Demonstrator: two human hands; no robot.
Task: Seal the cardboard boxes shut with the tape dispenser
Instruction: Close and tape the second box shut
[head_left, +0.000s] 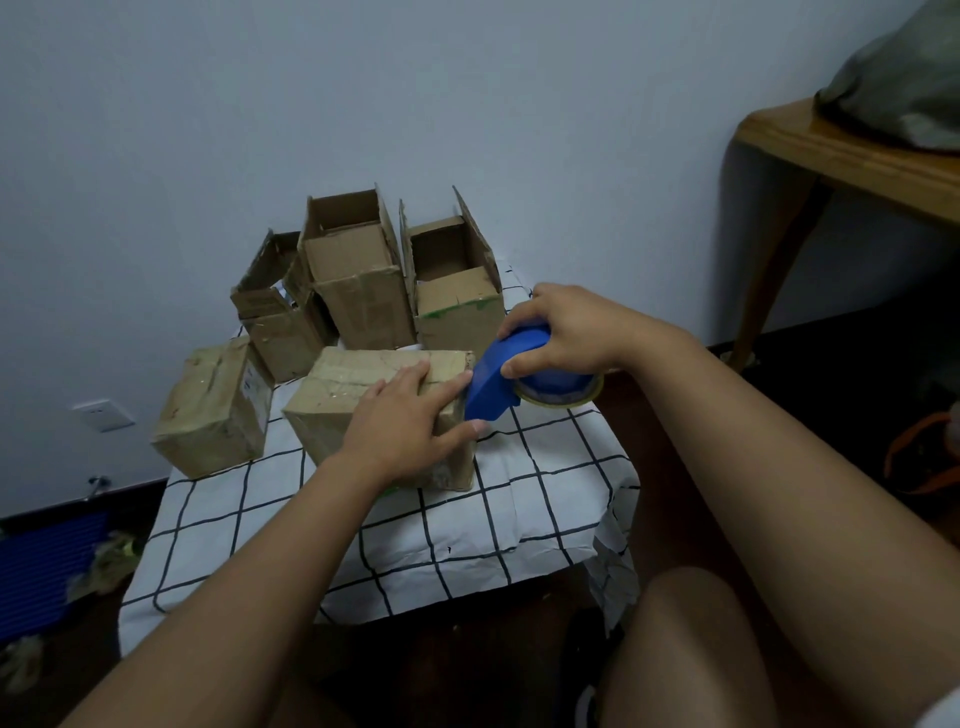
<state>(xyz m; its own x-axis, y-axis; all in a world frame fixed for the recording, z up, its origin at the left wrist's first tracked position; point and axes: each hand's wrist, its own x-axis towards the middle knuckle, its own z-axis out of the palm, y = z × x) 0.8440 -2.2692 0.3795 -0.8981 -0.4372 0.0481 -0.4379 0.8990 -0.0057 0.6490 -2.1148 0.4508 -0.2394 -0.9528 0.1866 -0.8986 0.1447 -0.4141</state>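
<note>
Two hands: both work on the closed box (363, 410) on the checked desk (519, 499).
Left hand (410, 431): fingers spread flat, pinning the flaps.
Right hand (566, 332): fingers curled round the blue tape dispenser (493, 384), at the box's right edge.
Open boxes (358, 280): behind, unsealed.
</note>
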